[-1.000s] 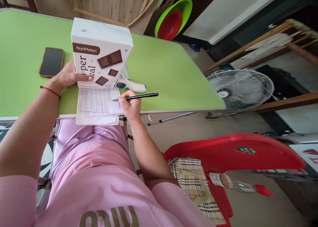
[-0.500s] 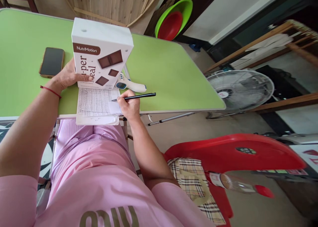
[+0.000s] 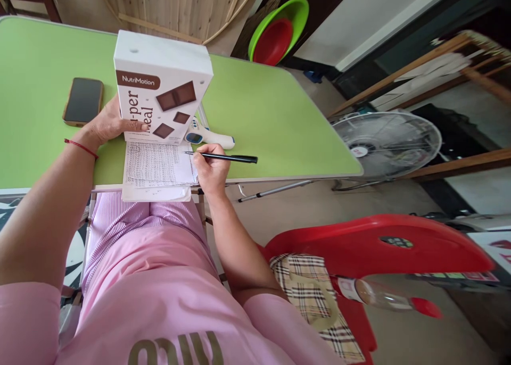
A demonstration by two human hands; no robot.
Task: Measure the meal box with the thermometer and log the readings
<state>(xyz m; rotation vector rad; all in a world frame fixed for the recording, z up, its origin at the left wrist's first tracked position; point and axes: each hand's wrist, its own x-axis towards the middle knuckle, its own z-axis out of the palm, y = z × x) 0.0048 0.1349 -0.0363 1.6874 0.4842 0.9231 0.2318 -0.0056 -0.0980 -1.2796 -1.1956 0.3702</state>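
My left hand point(image 3: 114, 121) grips the lower left side of a white NutriMotion box point(image 3: 175, 101), thumb across its front. The box stands upright on the green table point(image 3: 263, 109). In front of it lies a notebook point(image 3: 154, 163), its page covered with small handwriting and its lower edge over the table's edge. My right hand point(image 3: 212, 168) is closed on a black pen point(image 3: 235, 157), whose tip is over the right part of the page; whether it touches the paper I cannot tell. A white and blue infrared thermometer point(image 3: 213, 138) lies just beyond that hand, beside the box.
A smartphone point(image 3: 83, 101) lies left of the box. On the right are a standing fan point(image 3: 383, 141) and a red plastic chair point(image 3: 343, 242) holding a checked bag point(image 3: 307, 290) and a bottle point(image 3: 379, 293). Green and red basins point(image 3: 299, 19) stand behind the table.
My right hand has shifted slightly to the right with the pen, and the pen tip has moved right and up across the page. My left hand and the box are nearly still.
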